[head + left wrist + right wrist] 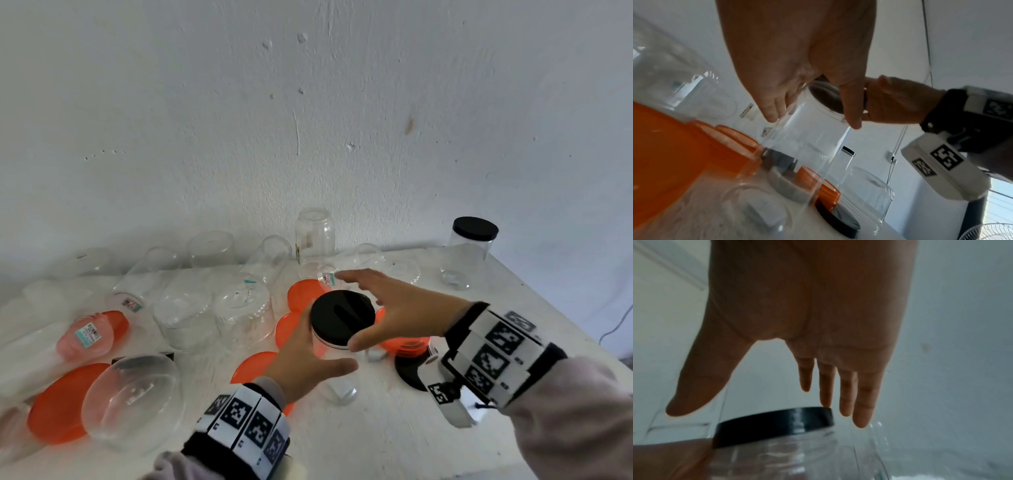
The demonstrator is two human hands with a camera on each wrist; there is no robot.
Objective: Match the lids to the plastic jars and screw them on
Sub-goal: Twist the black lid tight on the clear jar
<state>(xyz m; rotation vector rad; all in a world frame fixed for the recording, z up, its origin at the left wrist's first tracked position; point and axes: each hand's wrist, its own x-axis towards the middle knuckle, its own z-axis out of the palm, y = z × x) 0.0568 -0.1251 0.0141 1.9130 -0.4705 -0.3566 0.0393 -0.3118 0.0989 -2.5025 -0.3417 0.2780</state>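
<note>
Several clear jars (pixel 89 337) bear small teal-edged labels, their writing unreadable.

You find bare bench (pixel 376 442) at the near edge, while clear jars (pixel 185 308) and orange lids (pixel 58 404) crowd the left and back.

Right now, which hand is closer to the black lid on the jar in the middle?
The right hand: it spreads open over the black lid, fingers at its rim. The left hand is lower, holding the clear jar below the lid.
</note>
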